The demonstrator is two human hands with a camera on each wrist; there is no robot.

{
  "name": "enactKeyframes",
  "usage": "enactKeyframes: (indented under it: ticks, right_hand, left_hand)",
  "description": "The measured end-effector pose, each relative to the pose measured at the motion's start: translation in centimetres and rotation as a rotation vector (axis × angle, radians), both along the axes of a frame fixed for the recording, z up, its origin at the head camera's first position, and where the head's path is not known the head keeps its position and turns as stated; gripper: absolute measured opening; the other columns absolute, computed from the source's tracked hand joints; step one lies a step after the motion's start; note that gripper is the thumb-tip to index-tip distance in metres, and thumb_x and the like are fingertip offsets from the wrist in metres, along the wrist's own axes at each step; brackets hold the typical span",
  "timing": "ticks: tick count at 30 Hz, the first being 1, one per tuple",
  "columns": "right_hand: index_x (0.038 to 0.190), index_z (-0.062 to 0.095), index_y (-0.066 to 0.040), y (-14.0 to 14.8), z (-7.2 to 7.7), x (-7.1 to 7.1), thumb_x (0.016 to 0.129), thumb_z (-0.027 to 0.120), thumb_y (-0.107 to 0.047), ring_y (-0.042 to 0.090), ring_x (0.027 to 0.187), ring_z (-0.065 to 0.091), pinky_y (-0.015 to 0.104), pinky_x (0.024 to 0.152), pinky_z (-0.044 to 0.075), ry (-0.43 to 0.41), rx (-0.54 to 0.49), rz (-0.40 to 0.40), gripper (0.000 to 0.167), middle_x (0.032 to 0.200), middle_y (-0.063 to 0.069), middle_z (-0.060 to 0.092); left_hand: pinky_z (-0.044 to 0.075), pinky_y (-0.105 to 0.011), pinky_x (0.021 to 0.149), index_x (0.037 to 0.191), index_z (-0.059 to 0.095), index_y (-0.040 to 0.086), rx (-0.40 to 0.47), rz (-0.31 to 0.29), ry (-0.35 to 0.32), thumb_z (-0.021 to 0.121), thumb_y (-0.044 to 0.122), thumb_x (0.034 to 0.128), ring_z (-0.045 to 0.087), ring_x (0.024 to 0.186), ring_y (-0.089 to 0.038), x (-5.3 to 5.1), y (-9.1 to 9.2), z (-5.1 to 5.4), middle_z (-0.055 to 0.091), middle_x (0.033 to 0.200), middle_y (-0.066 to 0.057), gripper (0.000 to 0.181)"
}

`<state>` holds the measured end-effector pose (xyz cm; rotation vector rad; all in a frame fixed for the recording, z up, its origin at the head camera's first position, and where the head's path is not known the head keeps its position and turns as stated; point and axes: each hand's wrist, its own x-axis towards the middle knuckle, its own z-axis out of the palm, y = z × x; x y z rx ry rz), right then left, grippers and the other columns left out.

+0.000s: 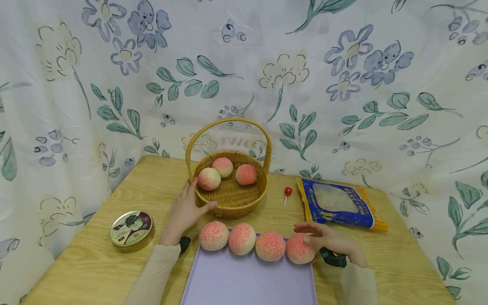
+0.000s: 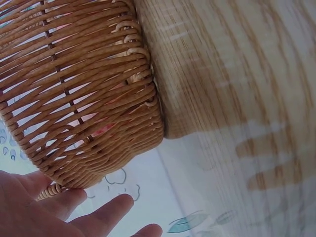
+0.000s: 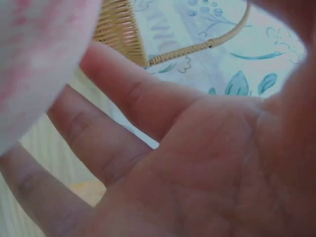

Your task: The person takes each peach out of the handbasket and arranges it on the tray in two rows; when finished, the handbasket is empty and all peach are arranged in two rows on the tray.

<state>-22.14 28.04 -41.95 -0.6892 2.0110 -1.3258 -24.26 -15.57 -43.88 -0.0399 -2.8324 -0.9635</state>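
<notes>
"Head view: caught where, with the left hand point(image 1: 189, 212)?"

"Laid against the left side of the wicker basket point(image 1: 233, 208), with fingers point(image 2: 106, 215) straight and spread apart, and with the thumb stretched toward the front wall. Pictured inside the basket, in a loose group of three: pink-and-white peaches point(image 1: 223, 167)."

"And with the right hand point(image 1: 332, 240)?"

"Placed at the right end of a row of four along the far edge of a purple tray point(image 1: 251, 281), with fingers and thumb curved round the last peach point(image 1: 299, 250). Shown in the right wrist view with gaps between the fingers, and with tips hidden behind the fruit."

"Seen elsewhere on the table point(image 1: 91, 275)?"

"Flanked at left by a round tin point(image 1: 131, 229), at right by a red lollipop point(image 1: 288, 192) and a blue-and-yellow bag point(image 1: 339, 206). Backed by a flower-print cloth point(image 1: 244, 46)."
</notes>
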Motion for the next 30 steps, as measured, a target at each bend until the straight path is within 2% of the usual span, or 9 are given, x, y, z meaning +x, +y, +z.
enactKeyframes:
  ticks: [4, 7, 11, 14, 18, 22, 27, 28, 30]
  right_hand:
    - [0.143, 0.035, 0.009, -0.3, 0.6, 0.1, 0.101, 0.049, -0.020, 0.002, 0.122, 0.050, 0.016, 0.092, 0.045, 0.068, 0.070, -0.022, 0.053, 0.143, 0.036, 0.039]
    - [0.143, 0.034, 0.009, -0.7, 0.8, 0.1, 0.101, 0.049, -0.021, 0.009, 0.120, 0.053, 0.024, 0.089, 0.049, 0.059, 0.094, -0.049, 0.053, 0.143, 0.036, 0.039]
    - [0.143, 0.032, 0.011, -1.5, 1.4, -0.6, 0.101, 0.049, -0.022, 0.032, 0.121, 0.056, 0.039, 0.085, 0.055, 0.057, 0.093, -0.110, 0.056, 0.144, 0.038, 0.036]
    - [0.143, 0.033, 0.009, -2.6, 2.4, -1.5, 0.101, 0.051, -0.024, 0.050, 0.126, 0.047, 0.045, 0.089, 0.055, 0.089, 0.113, -0.126, 0.056, 0.144, 0.037, 0.037]
    - [0.142, 0.039, 0.005, -4.7, 3.9, -2.9, 0.101, 0.052, -0.025, 0.048, 0.126, 0.048, 0.048, 0.091, 0.053, 0.154, 0.144, -0.122, 0.053, 0.143, 0.033, 0.042]
    - [0.141, 0.044, 0.001, -7.4, 5.5, -4.7, 0.100, 0.053, -0.029, 0.041, 0.122, 0.054, 0.046, 0.088, 0.054, 0.219, 0.195, -0.138, 0.051, 0.140, 0.028, 0.049]
    - [0.141, 0.046, -0.003, -10.8, 7.8, -6.9, 0.100, 0.052, -0.030, 0.037, 0.122, 0.056, 0.045, 0.090, 0.054, 0.259, 0.252, -0.167, 0.049, 0.142, 0.023, 0.050]
    - [0.141, 0.046, -0.005, -11.4, 8.1, -7.3, 0.100, 0.052, -0.030, 0.037, 0.121, 0.056, 0.044, 0.084, 0.055, 0.264, 0.262, -0.176, 0.048, 0.142, 0.021, 0.050]
    - [0.141, 0.046, -0.005, -12.7, 8.7, -8.1, 0.100, 0.052, -0.029, 0.038, 0.121, 0.056, 0.042, 0.084, 0.055, 0.280, 0.269, -0.180, 0.047, 0.142, 0.021, 0.050]
  left_hand:
    - [0.022, -0.070, 0.110, 0.156, 0.010, 0.007, 0.000, 0.001, 0.004, 0.062, 0.067, 0.0811, 0.023, 0.141, -0.053, -0.1, -0.1, 0.0, 0.011, 0.159, -0.029, 0.110]
    - [0.022, -0.070, 0.109, 0.156, 0.011, 0.007, -0.001, -0.001, 0.005, 0.063, 0.067, 0.0809, 0.024, 0.141, -0.053, -0.2, -0.3, 0.0, 0.011, 0.159, -0.029, 0.110]
    - [0.022, -0.071, 0.108, 0.156, 0.011, 0.007, 0.000, 0.000, 0.003, 0.063, 0.067, 0.0808, 0.024, 0.140, -0.053, -0.3, -0.5, -0.2, 0.012, 0.159, -0.029, 0.109]
    - [0.022, -0.071, 0.108, 0.156, 0.011, 0.007, 0.004, 0.004, 0.003, 0.064, 0.065, 0.0810, 0.024, 0.140, -0.054, -0.2, -0.6, -0.3, 0.011, 0.159, -0.029, 0.109]
    - [0.024, -0.071, 0.108, 0.156, 0.011, 0.006, 0.005, 0.001, 0.001, 0.066, 0.061, 0.0820, 0.024, 0.140, -0.054, 0.0, -0.5, -0.3, 0.011, 0.159, -0.029, 0.107]
    - [0.025, -0.070, 0.107, 0.156, 0.012, 0.005, 0.009, 0.003, 0.003, 0.068, 0.058, 0.0823, 0.026, 0.139, -0.054, 0.3, -0.3, -0.3, 0.012, 0.159, -0.030, 0.107]
    - [0.026, -0.069, 0.108, 0.156, 0.011, 0.005, 0.010, -0.002, 0.013, 0.066, 0.061, 0.0819, 0.026, 0.140, -0.053, 0.1, 0.0, -0.2, 0.013, 0.158, -0.030, 0.108]
    - [0.026, -0.069, 0.108, 0.156, 0.011, 0.006, 0.012, -0.004, 0.011, 0.066, 0.061, 0.0819, 0.026, 0.140, -0.053, 0.1, 0.0, -0.2, 0.012, 0.159, -0.030, 0.108]
    - [0.025, -0.070, 0.108, 0.156, 0.011, 0.006, 0.015, -0.005, 0.011, 0.066, 0.060, 0.0822, 0.025, 0.140, -0.053, 0.0, 0.1, 0.0, 0.012, 0.159, -0.029, 0.107]
